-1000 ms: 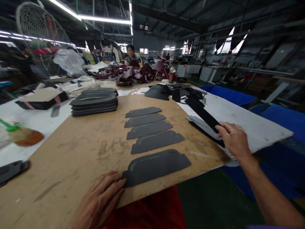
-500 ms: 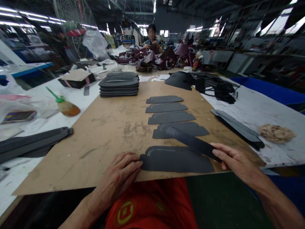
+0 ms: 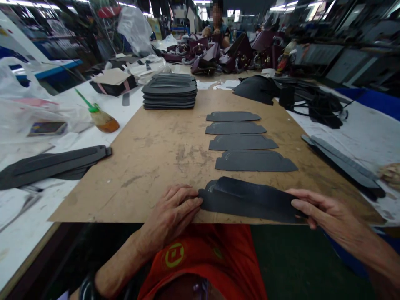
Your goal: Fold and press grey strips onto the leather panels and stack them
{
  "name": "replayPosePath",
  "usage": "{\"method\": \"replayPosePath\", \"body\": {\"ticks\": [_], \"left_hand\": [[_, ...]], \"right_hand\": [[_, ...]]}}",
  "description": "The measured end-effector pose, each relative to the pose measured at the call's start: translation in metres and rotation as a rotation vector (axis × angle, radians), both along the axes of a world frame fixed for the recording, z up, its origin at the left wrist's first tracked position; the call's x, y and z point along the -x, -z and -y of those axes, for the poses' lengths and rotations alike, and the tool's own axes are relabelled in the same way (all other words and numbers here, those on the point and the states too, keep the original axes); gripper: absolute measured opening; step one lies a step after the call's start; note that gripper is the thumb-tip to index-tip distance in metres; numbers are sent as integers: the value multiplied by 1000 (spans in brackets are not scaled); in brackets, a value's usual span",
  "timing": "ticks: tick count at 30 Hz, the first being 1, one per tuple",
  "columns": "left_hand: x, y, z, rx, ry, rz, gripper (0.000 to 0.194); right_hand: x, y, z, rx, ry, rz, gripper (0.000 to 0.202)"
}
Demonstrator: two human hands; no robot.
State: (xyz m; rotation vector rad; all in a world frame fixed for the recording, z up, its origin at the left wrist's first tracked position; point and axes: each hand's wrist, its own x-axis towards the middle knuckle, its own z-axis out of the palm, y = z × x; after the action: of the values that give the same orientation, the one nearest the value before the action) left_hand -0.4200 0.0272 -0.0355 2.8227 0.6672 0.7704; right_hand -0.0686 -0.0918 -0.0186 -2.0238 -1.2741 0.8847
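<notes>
Pinching black strip (image 3: 253, 196) over nearest dark-grey panel (image 3: 212, 203) on brown board (image 3: 140, 166): right hand (image 3: 325, 211), fingers closed. Left hand (image 3: 171, 207): fingers flat, gripping nothing, at panel's left end. Risk: skewed overlap, should panel slip.

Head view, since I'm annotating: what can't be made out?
Head view:
Nearest dark grey panel: right side partly hidden by flat black strip.
Strip's gripped end: partly hidden by the right hand.
Beige crumpled bundle: cut off by the right edge.
Small dark rectangular packet: markings too small and blurred.
</notes>
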Motion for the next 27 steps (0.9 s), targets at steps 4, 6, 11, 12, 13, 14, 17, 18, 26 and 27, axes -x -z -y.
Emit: {"method": "replayPosePath", "body": {"ticks": [4,6,11,12,13,14,17,18,26,27], "left_hand": [[1,1,2,-41,-3,19,25],[1,1,6,-83,17,12,27],[-9,-1,17,-150,99,-43,28],[-12,-1,18,-159,105,-40,28],[-14,0,18,-162,103,-35,28],[-16,1,17,-157,95,-36,28],[-19,8,16,-128,57,-35,30],[-19,9,16,-119,41,-32,31],[-23,9,18,-47,-35,-70,42],[-24,9,18,-38,-42,-87,43]], "right_hand": [[7,-3,-3,9,-36,36,62],[10,-4,-5,23,-50,52,60],[10,-4,-6,75,-79,136,56],[10,-5,-6,87,-84,152,57],[11,-7,-7,95,-84,161,57],[12,-9,-7,96,-78,167,59],[16,-14,-10,92,-61,178,63],[17,-15,-12,94,-56,182,64],[20,-12,-20,122,-27,142,62],[20,-11,-21,121,-19,139,63]]}}
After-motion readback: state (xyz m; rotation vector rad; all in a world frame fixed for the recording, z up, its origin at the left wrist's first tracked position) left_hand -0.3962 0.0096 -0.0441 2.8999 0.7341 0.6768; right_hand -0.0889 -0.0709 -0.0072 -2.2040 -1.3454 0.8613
